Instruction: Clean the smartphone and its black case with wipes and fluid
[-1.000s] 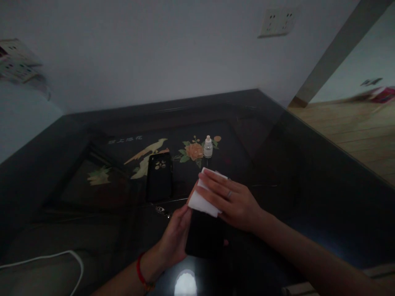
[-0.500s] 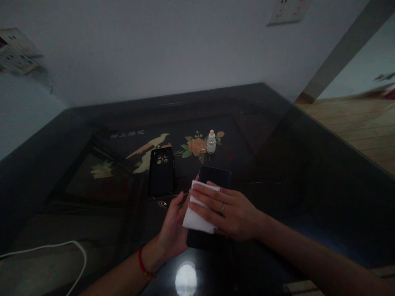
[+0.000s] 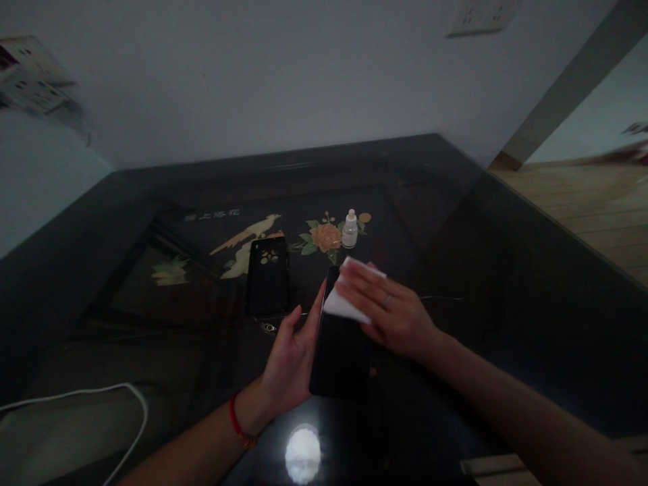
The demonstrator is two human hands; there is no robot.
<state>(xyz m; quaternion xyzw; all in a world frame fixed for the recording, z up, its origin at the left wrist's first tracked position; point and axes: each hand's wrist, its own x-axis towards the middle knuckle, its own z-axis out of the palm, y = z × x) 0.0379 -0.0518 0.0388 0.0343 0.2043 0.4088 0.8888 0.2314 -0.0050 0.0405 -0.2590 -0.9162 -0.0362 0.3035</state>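
A dark smartphone [image 3: 341,358] rests in my left hand [image 3: 291,364], whose thumb and palm lie along its left side; a fingertip shows at its right edge. My right hand [image 3: 397,310] presses a folded white tissue [image 3: 347,305] over the phone's upper end, fingers flat on top and slightly blurred. To the left a black phone case [image 3: 268,280] with round camera holes lies on the table. Beyond the phone stands a small white dropper bottle [image 3: 349,231]. A small chain with a silvery piece [image 3: 268,328] lies beside my left thumb, partly hidden.
The dark glossy table [image 3: 455,223] carries a painted bird and flower and meets the wall at the back. A white cable [image 3: 75,391] curves over the left front. Wall sockets [image 3: 480,17] sit above, with more sockets [image 3: 35,74] at the left.
My right hand has slid the tissue from the phone's middle up to its far end, uncovering the lower screen. My left hand still supports the phone.
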